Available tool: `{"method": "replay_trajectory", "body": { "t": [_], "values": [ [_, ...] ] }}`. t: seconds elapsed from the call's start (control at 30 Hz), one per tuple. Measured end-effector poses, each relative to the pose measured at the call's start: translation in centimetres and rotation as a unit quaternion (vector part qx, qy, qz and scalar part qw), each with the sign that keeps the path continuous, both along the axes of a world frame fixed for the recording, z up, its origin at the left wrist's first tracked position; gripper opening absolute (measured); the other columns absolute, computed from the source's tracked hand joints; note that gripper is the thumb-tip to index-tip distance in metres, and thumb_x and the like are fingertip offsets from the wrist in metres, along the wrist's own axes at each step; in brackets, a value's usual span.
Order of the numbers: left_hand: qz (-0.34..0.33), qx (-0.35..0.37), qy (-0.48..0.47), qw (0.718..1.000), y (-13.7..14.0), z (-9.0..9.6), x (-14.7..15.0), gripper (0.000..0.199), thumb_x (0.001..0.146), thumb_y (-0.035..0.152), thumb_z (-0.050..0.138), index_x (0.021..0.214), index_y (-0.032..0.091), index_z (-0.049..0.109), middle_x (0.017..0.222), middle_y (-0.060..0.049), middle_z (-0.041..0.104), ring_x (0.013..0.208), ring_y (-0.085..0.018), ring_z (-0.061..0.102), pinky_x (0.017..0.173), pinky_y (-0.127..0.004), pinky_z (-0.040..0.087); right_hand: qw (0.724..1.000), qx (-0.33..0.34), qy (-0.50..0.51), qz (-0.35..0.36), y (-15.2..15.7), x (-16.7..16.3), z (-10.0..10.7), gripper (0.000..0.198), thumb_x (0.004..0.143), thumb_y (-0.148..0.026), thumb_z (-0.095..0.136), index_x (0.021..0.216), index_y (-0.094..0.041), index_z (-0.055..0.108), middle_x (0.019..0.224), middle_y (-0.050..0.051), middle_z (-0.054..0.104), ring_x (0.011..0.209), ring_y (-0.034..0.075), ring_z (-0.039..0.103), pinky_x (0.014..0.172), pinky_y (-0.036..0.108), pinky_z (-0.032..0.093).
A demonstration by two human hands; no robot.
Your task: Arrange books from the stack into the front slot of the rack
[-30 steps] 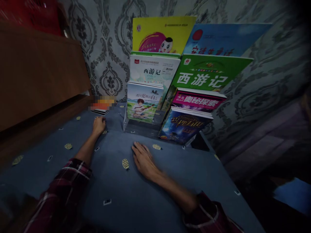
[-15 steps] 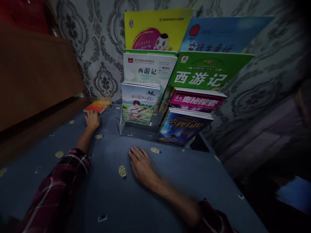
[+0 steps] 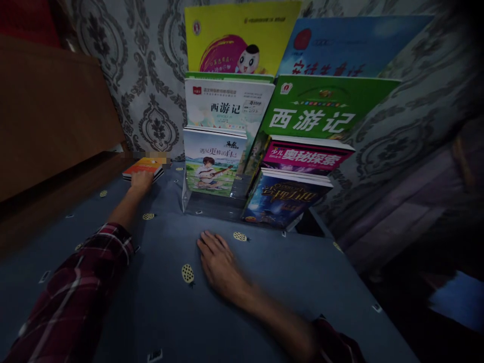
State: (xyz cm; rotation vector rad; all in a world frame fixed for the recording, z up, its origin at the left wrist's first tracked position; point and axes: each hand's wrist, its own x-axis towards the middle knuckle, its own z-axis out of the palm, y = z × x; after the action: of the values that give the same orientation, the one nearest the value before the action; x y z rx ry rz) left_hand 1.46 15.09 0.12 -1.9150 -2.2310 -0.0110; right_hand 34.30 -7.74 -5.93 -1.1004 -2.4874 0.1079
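Observation:
At the far left of the table, my left hand (image 3: 141, 181) is at the near edge of a small stack of books. Its fingers are bent over the top orange book (image 3: 146, 165) and closed on its edge; the fingertips are partly hidden. My right hand (image 3: 219, 262) lies palm down on the blue tablecloth (image 3: 159, 282), fingers stretched out and holding nothing. Beyond it stands a clear tiered book rack (image 3: 212, 204). A book with a guitar-player cover (image 3: 214, 164) and a dark blue book (image 3: 285, 199) fill its front tier.
Behind these in the rack are a pink book (image 3: 302, 155), a white book (image 3: 227, 103), a green book (image 3: 313, 108), a yellow book (image 3: 234, 30) and a blue book (image 3: 340, 48). A brown wooden cabinet (image 3: 53, 111) flanks the left side. Patterned wallpaper (image 3: 124, 55) covers the wall behind.
My left hand has moved slightly farther onto the orange book, its fingers now more bent. The view has shifted a little. My right hand stays flat on the cloth.

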Motion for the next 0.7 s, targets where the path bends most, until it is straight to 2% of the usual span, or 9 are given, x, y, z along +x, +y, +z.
{"method": "replay_trajectory", "body": {
  "t": [0.33, 0.53, 0.7],
  "values": [
    [-0.027, -0.035, 0.042, 0.998, 0.01, 0.39, -0.15, 0.041, 0.095, 0.014, 0.04, 0.118, 0.004, 0.073, 0.118, -0.029, 0.07, 0.116, -0.04, 0.066, 0.096, -0.051, 0.051, 1.0, 0.009, -0.019, -0.004, -0.16, 0.0, 0.6, 0.042, 0.098, -0.013, 0.048, 0.137, -0.009, 0.063, 0.144, 0.019, 0.063, 0.141, 0.028, 0.053, 0.121, 0.047, 0.042],
    [-0.036, -0.04, 0.051, 0.997, -0.02, 0.71, -0.07, 0.041, 0.096, 0.015, 0.041, 0.119, 0.005, 0.073, 0.118, -0.029, 0.07, 0.118, -0.039, 0.066, 0.097, -0.049, 0.051, 1.0, 0.008, -0.015, -0.005, 0.0, -0.06, 0.33, 0.042, 0.098, -0.013, 0.047, 0.137, -0.008, 0.063, 0.145, 0.02, 0.062, 0.142, 0.028, 0.052, 0.122, 0.047, 0.041],
    [-0.04, -0.04, 0.053, 0.997, 0.44, 0.63, 0.18, 0.043, 0.093, 0.012, 0.041, 0.122, 0.003, 0.072, 0.121, -0.031, 0.069, 0.12, -0.041, 0.064, 0.098, -0.053, 0.05, 1.0, 0.003, -0.006, 0.0, 0.08, 0.0, 0.16, 0.043, 0.1, -0.016, 0.044, 0.138, -0.009, 0.063, 0.145, 0.019, 0.062, 0.142, 0.028, 0.053, 0.121, 0.048, 0.041]
  ]
}}
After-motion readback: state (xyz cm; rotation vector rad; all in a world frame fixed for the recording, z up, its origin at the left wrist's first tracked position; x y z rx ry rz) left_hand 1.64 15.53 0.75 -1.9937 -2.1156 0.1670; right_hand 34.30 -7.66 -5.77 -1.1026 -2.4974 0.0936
